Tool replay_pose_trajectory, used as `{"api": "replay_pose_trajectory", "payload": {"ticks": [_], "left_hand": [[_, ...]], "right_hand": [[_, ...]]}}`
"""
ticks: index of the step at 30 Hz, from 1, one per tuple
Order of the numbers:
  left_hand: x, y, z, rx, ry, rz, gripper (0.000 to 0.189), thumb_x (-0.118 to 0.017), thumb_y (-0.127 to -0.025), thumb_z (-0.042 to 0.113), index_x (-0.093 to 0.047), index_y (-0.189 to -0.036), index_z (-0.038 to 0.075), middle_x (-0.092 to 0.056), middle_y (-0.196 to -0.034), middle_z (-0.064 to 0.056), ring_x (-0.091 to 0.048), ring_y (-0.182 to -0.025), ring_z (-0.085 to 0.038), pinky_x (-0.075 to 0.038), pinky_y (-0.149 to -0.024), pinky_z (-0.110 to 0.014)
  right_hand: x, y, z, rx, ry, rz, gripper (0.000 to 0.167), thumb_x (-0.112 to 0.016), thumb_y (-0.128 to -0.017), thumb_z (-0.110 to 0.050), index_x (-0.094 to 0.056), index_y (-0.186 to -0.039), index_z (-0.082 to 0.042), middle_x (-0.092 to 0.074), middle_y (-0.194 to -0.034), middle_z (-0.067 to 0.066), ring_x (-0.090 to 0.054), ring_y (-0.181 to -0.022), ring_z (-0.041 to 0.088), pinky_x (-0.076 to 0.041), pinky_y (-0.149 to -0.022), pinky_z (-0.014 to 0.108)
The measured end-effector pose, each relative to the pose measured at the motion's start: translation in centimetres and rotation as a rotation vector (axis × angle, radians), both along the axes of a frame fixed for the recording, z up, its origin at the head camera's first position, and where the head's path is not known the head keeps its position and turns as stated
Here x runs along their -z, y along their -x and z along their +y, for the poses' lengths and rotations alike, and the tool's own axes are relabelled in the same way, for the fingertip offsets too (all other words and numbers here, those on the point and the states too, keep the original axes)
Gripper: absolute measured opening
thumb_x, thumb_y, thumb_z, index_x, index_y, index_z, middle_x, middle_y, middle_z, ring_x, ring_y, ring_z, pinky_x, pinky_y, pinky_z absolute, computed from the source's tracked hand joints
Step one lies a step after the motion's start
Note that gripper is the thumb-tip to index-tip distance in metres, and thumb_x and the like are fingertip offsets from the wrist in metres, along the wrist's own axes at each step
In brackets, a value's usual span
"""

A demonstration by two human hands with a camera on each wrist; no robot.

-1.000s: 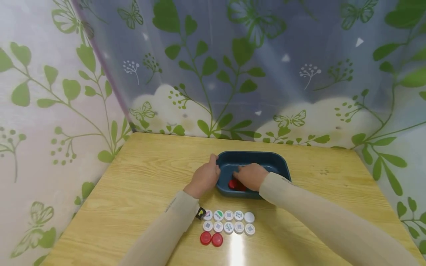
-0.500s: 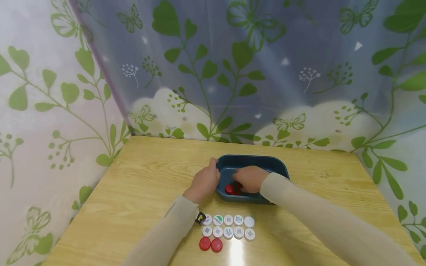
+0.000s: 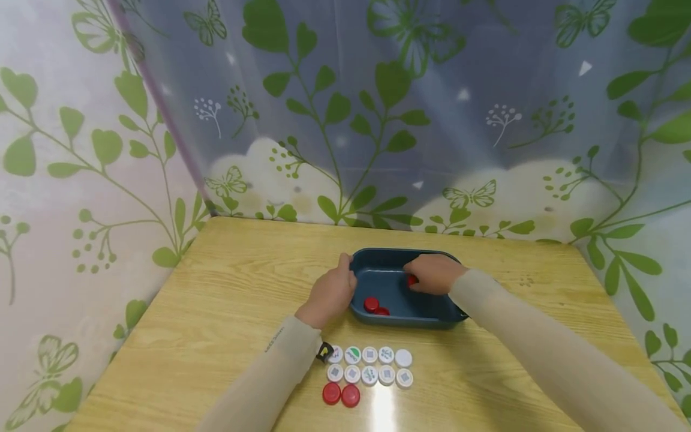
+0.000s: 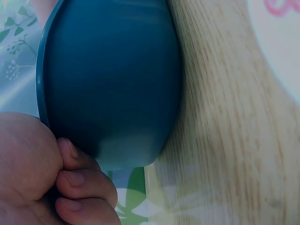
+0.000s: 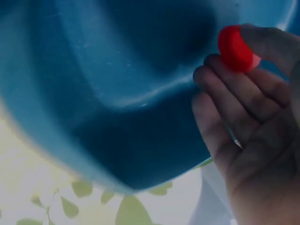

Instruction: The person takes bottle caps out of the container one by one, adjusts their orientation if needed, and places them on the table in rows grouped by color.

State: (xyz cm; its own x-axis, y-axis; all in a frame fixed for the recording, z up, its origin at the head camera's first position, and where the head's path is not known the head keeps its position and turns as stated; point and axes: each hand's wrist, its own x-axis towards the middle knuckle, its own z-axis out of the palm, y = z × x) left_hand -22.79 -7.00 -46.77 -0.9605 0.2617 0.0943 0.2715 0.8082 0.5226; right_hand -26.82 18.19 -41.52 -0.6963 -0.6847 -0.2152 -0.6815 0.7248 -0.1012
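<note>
A dark blue plastic bin (image 3: 399, 294) stands on the wooden table. My left hand (image 3: 330, 295) grips its left end at the rim; in the left wrist view the thumb and curled fingers (image 4: 89, 183) pinch the rim beside the bin wall (image 4: 112, 89). Over the bin's right half, my right hand (image 3: 434, 273) pinches a red bottle cap (image 5: 236, 48) between thumb and fingers. Two more red caps (image 3: 371, 305) lie in the bin's front left corner. On the table in front are two rows of white bottle caps (image 3: 369, 375), with two red caps (image 3: 332, 393) below them.
The wooden tabletop (image 3: 254, 276) runs back to a patterned curtain (image 3: 345, 150), which also closes off both sides. A small black tag (image 3: 324, 351) at the left cuff sits right by the first white cap.
My right hand has moved right and slightly up inside the bin, now with a red cap in its fingers. Two red caps are uncovered at front left. The left hand stays on the rim.
</note>
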Motion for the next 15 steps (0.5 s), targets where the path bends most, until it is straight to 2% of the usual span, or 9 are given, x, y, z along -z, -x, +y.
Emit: {"api": "replay_pose_trajectory", "payload": {"ticks": [6,11,15], "left_hand": [[0.1,0.1,0.1,0.004,-0.003,0.019,0.036,-0.047,-0.109,0.015,-0.04,-0.141,0.001,-0.048,-0.062,-0.002,-0.048,-0.05,-0.015,-0.036,-0.048,-0.028],[0.2,0.1,0.1,0.002,-0.011,-0.006,0.037,-0.046,-0.109,0.015,-0.039,-0.143,0.001,-0.048,-0.062,-0.002,-0.048,-0.049,-0.016,-0.037,-0.047,-0.028],[0.2,0.0,0.0,-0.008,-0.013,-0.006,0.037,-0.047,-0.109,0.015,-0.038,-0.143,0.001,-0.049,-0.061,-0.003,-0.049,-0.049,-0.016,-0.037,-0.048,-0.028]], "right_hand": [[0.8,0.3,1.2,0.003,-0.001,0.064,0.013,-0.08,-0.091,-0.019,-0.07,-0.096,-0.012,-0.067,-0.082,-0.003,-0.058,-0.07,0.012,-0.053,-0.071,0.037],[1.1,0.6,1.6,0.015,-0.025,0.053,0.018,-0.08,-0.091,-0.022,-0.066,-0.094,-0.012,-0.063,-0.078,-0.003,-0.055,-0.066,0.013,-0.051,-0.069,0.038],[1.1,0.5,1.5,-0.007,-0.042,0.083,0.025,-0.083,-0.089,-0.024,-0.062,-0.092,-0.011,-0.06,-0.075,-0.003,-0.053,-0.063,0.013,-0.05,-0.066,0.038]]}}
